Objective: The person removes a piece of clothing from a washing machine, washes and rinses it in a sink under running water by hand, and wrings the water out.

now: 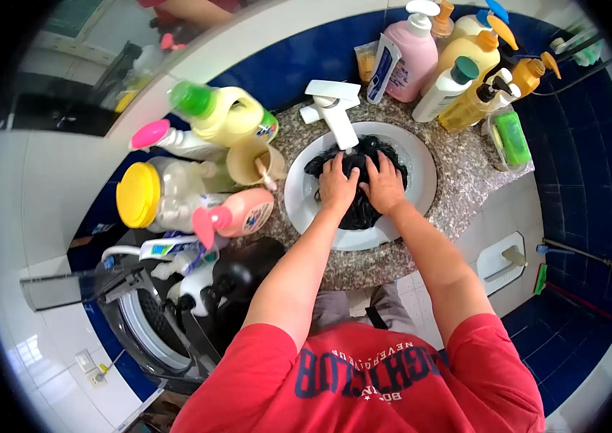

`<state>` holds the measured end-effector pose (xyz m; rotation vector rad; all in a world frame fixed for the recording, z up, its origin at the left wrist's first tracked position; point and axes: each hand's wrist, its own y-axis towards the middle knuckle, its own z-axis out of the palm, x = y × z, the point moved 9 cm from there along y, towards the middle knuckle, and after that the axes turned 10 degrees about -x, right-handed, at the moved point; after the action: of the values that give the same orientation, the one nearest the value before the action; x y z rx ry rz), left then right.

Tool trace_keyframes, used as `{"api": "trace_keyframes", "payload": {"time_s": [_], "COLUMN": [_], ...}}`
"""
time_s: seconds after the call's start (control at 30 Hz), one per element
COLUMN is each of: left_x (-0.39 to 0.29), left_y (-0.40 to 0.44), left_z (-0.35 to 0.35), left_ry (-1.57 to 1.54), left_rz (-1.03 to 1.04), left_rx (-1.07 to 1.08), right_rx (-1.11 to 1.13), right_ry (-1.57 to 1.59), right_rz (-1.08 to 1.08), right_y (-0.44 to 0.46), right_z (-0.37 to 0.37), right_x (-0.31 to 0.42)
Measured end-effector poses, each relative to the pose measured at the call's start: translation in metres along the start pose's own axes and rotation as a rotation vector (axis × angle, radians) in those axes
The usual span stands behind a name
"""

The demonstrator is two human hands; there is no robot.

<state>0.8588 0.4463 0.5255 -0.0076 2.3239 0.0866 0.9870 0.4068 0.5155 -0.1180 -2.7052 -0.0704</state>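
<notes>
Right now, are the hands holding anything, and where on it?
Left hand and right hand are on the upper middle of the black cloth in the basin; whether they grip it can't be told.

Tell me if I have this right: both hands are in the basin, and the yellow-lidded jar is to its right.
Not quite: the head view shows the yellow-lidded jar left of the basin. The left hand and right hand are in it.

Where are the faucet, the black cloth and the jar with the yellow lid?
Faucet [340, 125], head view: on its white spout.
Black cloth [360, 203], head view: on its near part.
Jar [176, 186], head view: on its clear body.
</notes>
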Motion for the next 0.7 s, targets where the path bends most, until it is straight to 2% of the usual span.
{"api": "trace_keyframes", "payload": {"time_s": [0.07, 0.1, 0.17, 0.2, 0.23, 0.3, 0.37, 0.4, 0.47, 0.5, 0.57, 0.63, 0.67, 0.7], "left_x": [0.016, 0.019, 0.021, 0.028, 0.035, 0.040, 0.039, 0.034, 0.044, 0.047, 0.044, 0.046, 0.046, 0.045], "left_y": [0.005, 0.008, 0.017, 0.022, 0.028, 0.036, 0.039, 0.038, 0.039, 0.040, 0.045, 0.045, 0.044, 0.039], "left_z": [0.018, 0.022, 0.030, 0.037, 0.042, 0.050, 0.049, 0.045, 0.051, 0.051, 0.048, 0.044, 0.046, 0.039], "left_ry": [0.262, 0.343, 0.396, 0.402, 0.459, 0.520, 0.553, 0.590, 0.586, 0.577, 0.505, 0.370, 0.414, 0.410], "left_rz": [-0.086, -0.025, -0.132, -0.133, -0.121, -0.105, -0.173, -0.109, -0.089, -0.070, -0.123, -0.261, -0.233, -0.225], "left_rx": [0.114, 0.054, 0.160, 0.170, 0.160, 0.159, 0.177, 0.093, 0.088, 0.078, 0.085, 0.087, 0.197, 0.192], "right_rx": [0.053, 0.062, 0.117, 0.028, 0.034, 0.192, 0.147, 0.042, -0.253, -0.253, 0.237, 0.211, 0.216, 0.220], "right_ry": [-0.155, -0.153, -0.283, -0.326, -0.320, -0.286, -0.259, -0.229, -0.169, -0.165, -0.063, -0.008, 0.005, 0.019], "right_rz": [-0.030, -0.019, -0.040, -0.078, -0.071, -0.053, -0.085, -0.146, -0.296, -0.290, -0.074, -0.034, 0.038, 0.110], "right_y": [0.005, 0.009, 0.018, 0.023, 0.029, 0.041, 0.048, 0.050, 0.047, 0.050, 0.063, 0.065, 0.066, 0.066], "right_z": [0.008, 0.008, 0.016, 0.017, 0.018, 0.025, 0.040, 0.047, 0.041, 0.043, 0.036, 0.018, 0.017, 0.015], "right_x": [0.003, 0.003, 0.001, 0.000, -0.001, -0.005, -0.019, -0.023, -0.022, -0.024, -0.019, -0.015, -0.020, -0.024]}}
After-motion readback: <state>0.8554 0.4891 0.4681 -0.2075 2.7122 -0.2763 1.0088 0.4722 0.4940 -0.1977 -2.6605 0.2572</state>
